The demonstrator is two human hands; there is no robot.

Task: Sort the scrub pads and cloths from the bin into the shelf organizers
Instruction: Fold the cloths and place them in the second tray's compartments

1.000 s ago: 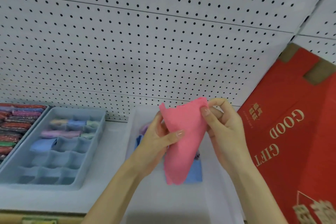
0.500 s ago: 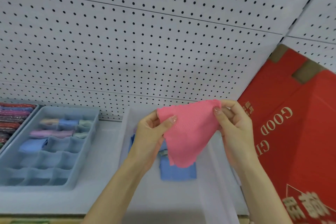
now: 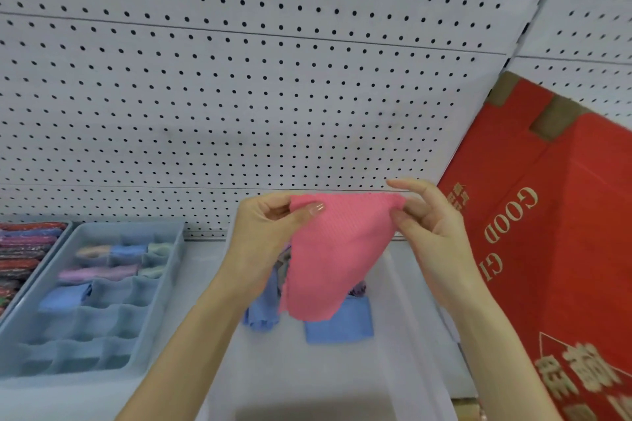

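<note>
Beside a red box (image 3: 564,249) lettered "GOOD", the left hand (image 3: 270,236) and right hand (image 3: 434,243) each pinch the pink cloth (image 3: 335,260).

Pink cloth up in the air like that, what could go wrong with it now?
The pink cloth hangs only from pinches at its top corners, left hand and right hand; a slip could drop it into the bin onto the blue cloths. Folded loosely, it may not fit a small cell of the blue organizer.
</note>
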